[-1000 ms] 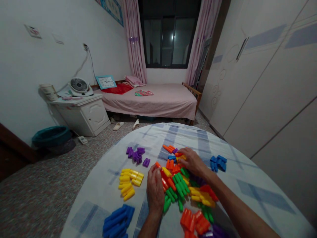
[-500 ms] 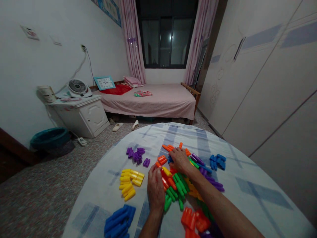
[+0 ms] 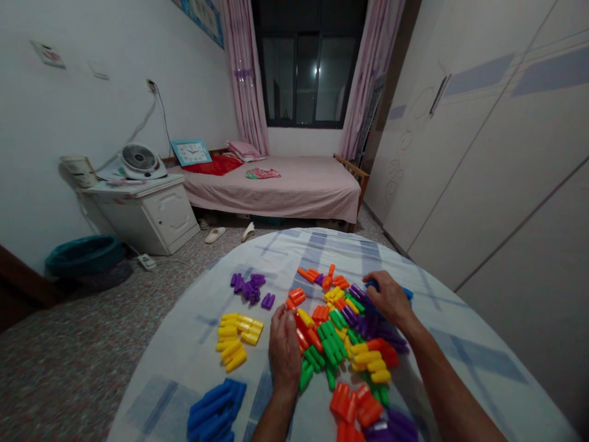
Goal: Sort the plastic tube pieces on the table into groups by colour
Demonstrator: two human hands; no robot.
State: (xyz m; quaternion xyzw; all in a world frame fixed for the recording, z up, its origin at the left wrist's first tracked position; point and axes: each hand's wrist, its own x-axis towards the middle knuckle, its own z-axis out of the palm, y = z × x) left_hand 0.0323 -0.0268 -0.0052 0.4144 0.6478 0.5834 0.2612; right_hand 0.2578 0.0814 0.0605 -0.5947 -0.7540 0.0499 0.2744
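A mixed heap of glossy plastic toy pieces, shaped like joined rounded tubes, lies on the table; green pieces (image 3: pixel 332 341), yellow pieces (image 3: pixel 368 359) and orange pieces (image 3: pixel 321 314) show in it. My left hand (image 3: pixel 284 350) rests along the heap's left edge, fingers stretched out and touching the red-orange pieces. At the far right of the heap my right hand (image 3: pixel 389 298) is closed on a blue toy piece (image 3: pixel 372 284), beside the blue pile (image 3: pixel 407 293), which it partly hides. Purple pieces (image 3: pixel 389 331) lie just below that hand.
Sorted piles lie to the left: purple (image 3: pixel 248 287), yellow (image 3: pixel 237 344) and blue (image 3: pixel 216 411). More orange pieces (image 3: pixel 343 405) lie near the front. A checked cloth covers the round table (image 3: pixel 156 374). Behind stand a bed (image 3: pixel 294 190) and a white cabinet (image 3: pixel 170 215).
My right hand has moved right from the top of the heap to the blue pile, carrying a blue piece. The left hand has stayed by the heap.
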